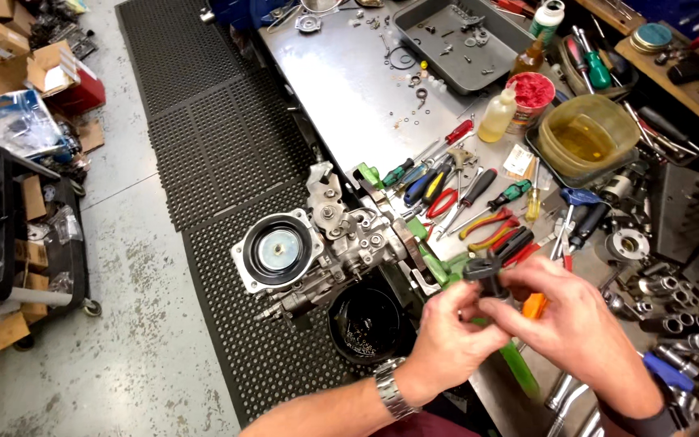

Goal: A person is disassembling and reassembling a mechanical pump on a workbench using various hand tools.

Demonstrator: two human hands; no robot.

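My left hand [446,340] and my right hand [576,328] meet over the near edge of a metal workbench [341,89]. Together they pinch a small dark grey part [485,273] held between the fingertips. An orange tool handle [534,305] shows just behind my right hand; whether the hand holds it I cannot tell. A metal pump-like assembly [341,243] with a round diaphragm cover [278,249] is clamped in a green fixture [438,263] just left of my hands. A steel watch sits on my left wrist.
Several pliers and screwdrivers [463,194] lie on the bench behind the assembly. A grey parts tray [463,40], bottles [497,115] and an amber tub [586,133] stand further back. A black bucket [366,324] sits below. Sockets lie at right. Black rubber matting [204,146] covers the floor; boxes clutter the left.
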